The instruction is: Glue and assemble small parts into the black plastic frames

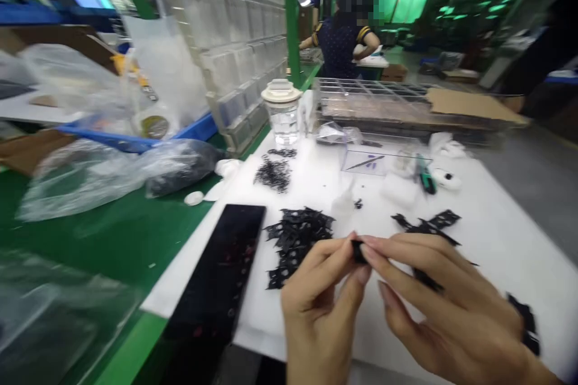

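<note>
Black piece [358,252] pinched by our left fingers [354,290], right fingers [388,248] touching, their grip unclear; we should keep it steady.

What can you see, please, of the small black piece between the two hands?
The small black piece looks compact, without discernible markings; it is partly hidden, so its full shape and material cannot be told. It is held above the white work surface, pinched between thumb and finger of the left hand, with the right hand against its opposite side.
</note>
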The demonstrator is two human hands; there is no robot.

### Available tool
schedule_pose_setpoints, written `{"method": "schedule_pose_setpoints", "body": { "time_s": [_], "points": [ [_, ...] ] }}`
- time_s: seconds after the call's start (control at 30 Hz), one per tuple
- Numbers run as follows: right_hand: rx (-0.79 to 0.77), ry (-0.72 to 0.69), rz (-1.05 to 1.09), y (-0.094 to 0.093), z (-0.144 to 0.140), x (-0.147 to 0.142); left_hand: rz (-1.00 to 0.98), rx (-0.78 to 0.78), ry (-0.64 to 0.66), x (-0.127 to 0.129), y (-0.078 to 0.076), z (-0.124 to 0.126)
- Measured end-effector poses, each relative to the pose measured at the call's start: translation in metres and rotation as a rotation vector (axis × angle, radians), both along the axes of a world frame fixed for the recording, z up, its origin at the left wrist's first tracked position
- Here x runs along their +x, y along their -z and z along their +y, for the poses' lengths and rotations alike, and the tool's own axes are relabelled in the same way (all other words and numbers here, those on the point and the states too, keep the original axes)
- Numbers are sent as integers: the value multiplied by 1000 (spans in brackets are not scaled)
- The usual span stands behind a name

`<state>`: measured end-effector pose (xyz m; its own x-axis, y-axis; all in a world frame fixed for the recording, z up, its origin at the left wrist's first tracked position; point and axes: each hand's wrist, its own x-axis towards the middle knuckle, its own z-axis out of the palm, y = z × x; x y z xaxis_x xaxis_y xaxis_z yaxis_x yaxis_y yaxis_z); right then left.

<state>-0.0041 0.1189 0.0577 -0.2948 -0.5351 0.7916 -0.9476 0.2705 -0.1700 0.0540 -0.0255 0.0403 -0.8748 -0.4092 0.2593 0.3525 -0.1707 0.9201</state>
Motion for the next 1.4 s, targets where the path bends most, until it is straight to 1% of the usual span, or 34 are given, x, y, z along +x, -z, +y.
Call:
{"method": "schedule_pose_setpoints", "body": {
  "time_s": [0.13, 0.27, 0.37, 0.43, 0.57, 0.73, 0.87, 1.1, 1.23, 1.4],
  "points": [
    [20, -10, 9, 6, 3, -1, 9, 111, 47, -1, 3, 2],
    [-4, -1, -37, 15, 4, -1, 25, 136, 46, -2, 8, 3],
    [18, 35, -34, 19, 6, -1, 49, 158, 51, -2, 9, 3],
    [51, 30, 5, 21, 9, -5, 55, 174, 47, -2, 9, 3],
    [98, 2, 171, 24, 15, -16, 55, 177, 32, -1, 13, 5],
    [109, 41, 248, 27, 18, -20, 95, 167, 9, -3, 18, 7],
    [98, 56, 232, 30, 18, -19, 70, 216, -7, -4, 16, 7],
    [114, 7, 252, 31, 25, -24, 56, 236, 17, -3, 11, 6],
    [122, 19, 259, 32, 29, -26, 66, 245, 22, -2, 10, 7],
    [108, 36, 247, 34, 30, -24, 89, 298, 23, -4, 8, 7]
  ]
}}
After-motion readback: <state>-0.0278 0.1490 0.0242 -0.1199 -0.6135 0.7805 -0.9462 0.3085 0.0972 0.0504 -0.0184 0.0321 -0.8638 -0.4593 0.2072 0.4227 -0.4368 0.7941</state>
